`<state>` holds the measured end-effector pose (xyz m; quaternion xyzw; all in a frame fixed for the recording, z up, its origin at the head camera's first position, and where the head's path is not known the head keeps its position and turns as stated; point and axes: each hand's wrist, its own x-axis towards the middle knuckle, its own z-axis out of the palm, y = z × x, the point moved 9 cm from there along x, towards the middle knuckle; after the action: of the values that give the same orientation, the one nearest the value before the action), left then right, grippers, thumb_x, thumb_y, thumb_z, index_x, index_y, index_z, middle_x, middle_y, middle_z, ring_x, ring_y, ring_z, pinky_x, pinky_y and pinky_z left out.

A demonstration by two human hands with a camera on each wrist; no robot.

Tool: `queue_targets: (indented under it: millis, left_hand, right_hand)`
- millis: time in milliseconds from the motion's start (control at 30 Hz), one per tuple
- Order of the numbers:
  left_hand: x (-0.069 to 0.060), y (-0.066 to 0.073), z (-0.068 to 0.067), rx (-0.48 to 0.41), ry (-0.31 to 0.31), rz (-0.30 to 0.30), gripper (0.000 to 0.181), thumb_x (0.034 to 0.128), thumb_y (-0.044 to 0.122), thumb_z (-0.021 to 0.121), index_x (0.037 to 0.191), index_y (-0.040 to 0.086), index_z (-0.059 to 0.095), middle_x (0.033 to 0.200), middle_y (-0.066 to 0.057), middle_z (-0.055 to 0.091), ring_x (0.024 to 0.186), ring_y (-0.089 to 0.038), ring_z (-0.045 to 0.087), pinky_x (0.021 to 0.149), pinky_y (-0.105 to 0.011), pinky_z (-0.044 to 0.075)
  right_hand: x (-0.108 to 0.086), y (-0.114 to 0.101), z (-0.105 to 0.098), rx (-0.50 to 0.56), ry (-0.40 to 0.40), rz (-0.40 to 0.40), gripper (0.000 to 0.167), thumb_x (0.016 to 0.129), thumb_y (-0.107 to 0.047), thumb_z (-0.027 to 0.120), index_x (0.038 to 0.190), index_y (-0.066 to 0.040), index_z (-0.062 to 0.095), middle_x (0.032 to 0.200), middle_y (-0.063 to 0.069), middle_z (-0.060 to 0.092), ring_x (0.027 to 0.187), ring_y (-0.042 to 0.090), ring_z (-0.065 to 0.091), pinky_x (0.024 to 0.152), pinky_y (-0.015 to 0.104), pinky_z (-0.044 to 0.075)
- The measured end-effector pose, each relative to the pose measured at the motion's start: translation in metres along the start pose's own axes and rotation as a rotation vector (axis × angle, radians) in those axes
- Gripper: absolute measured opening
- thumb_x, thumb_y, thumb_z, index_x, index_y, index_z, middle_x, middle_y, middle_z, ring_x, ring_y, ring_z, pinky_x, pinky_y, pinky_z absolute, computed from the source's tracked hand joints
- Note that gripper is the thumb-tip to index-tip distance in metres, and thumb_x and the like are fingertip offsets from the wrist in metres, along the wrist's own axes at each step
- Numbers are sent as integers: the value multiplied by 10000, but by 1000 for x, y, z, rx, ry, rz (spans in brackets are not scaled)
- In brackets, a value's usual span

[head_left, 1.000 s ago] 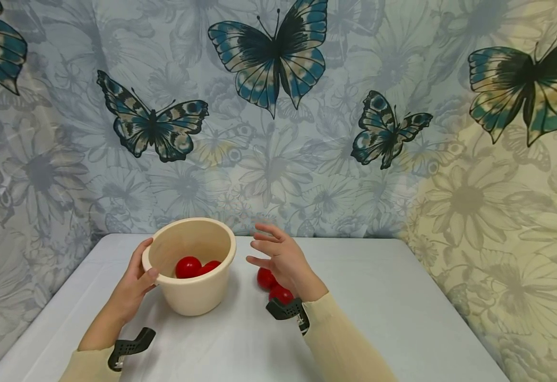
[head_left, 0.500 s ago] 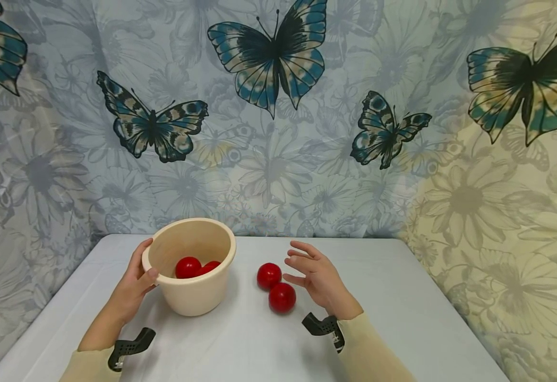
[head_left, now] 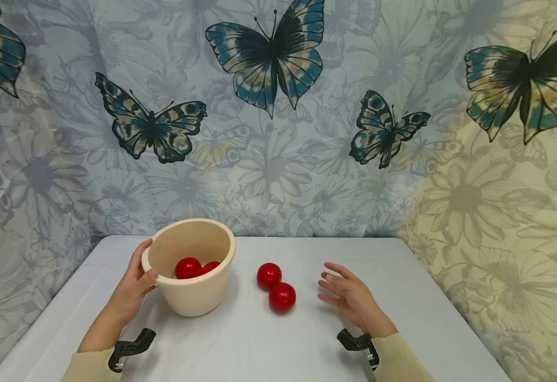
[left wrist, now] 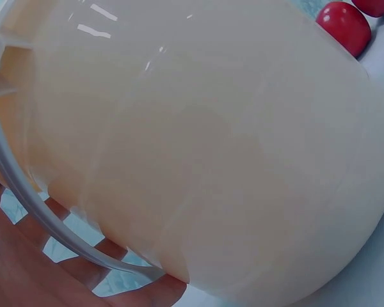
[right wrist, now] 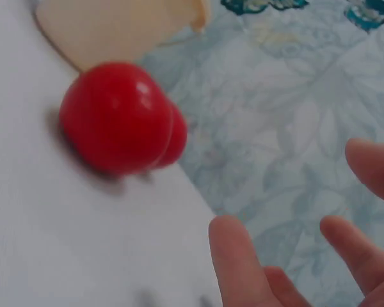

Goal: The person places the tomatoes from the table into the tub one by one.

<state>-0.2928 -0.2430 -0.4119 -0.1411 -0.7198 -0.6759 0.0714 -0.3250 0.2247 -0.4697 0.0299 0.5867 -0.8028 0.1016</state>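
Note:
My left hand (head_left: 127, 294) holds a cream plastic bucket (head_left: 194, 297) by the left side of its rim, thumb on the near side. A thin grey handle (left wrist: 48, 224) passes between that hand and the bucket wall in the left wrist view. Inside the bucket lie red balls, one round (head_left: 188, 267) and another red shape (head_left: 210, 267) partly hidden by the rim. On the table, two glossy red balls, a farther one (head_left: 269, 276) and a nearer one (head_left: 282, 297), sit close together right of the bucket. To their right, my right hand (head_left: 352, 300) has its fingers spread and holds nothing.
A white-covered table (head_left: 240, 350) bears everything. Its back edge meets a wall covering (head_left: 278, 180) printed with flowers and butterflies, which also runs along both sides. Each wrist wears a black camera mount, such as the left one (head_left: 132, 345).
My right hand has drawn back to the right and toward me, away from the two balls on the table, uncovering them. The left hand and bucket have stayed put.

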Motion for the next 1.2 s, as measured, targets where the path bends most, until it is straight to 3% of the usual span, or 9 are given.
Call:
queue_targets:
  millis: [233, 400, 567, 900, 1200]
  left_hand:
    - [-2, 1, -2, 11, 1, -10, 689, 1050, 136, 459, 1593, 187, 37, 1590, -232, 72, 1327, -472, 261, 868, -190, 453]
    - [-1, 3, -3, 0, -13, 18, 670, 1053, 115, 444, 1591, 176, 49, 1581, -241, 72, 1304, -359, 327, 876, -194, 459]
    - [-1, 5, -3, -7, -21, 21, 668, 1054, 118, 445, 1591, 185, 53, 1581, -245, 62, 1312, -365, 313, 880, -190, 456]
    - [0, 4, -1, -13, -19, 12, 676, 1050, 118, 448, 1591, 198, 51, 1585, -241, 52, 1327, -483, 235, 879, -186, 452]
    - [0, 1, 0, -27, -24, 21, 673, 1048, 110, 450, 1589, 187, 58, 1583, -243, 53, 1325, -407, 276, 882, -193, 455]
  right_hand:
    - [12, 27, -22, 82, -8, 20, 607, 986, -39, 592, 1524, -15, 311, 1405, 245, 380, 1264, 334, 495, 921, 518, 488]
    - [10, 25, -21, 92, -23, 0, 598, 990, -29, 571, 1527, -12, 308, 1428, 252, 359, 1290, 337, 469, 930, 535, 476]
    - [10, 24, -20, 86, -41, -12, 595, 999, -24, 555, 1532, -3, 292, 1447, 261, 341, 1306, 343, 450, 933, 538, 473]
    - [4, 22, -7, -42, -166, -45, 620, 989, -28, 565, 1535, 19, 275, 1512, 268, 275, 1364, 352, 371, 918, 557, 477]
    - [-5, 29, 24, -164, -294, -69, 635, 979, -17, 579, 1531, 33, 270, 1559, 283, 225, 1438, 419, 213, 906, 558, 485]
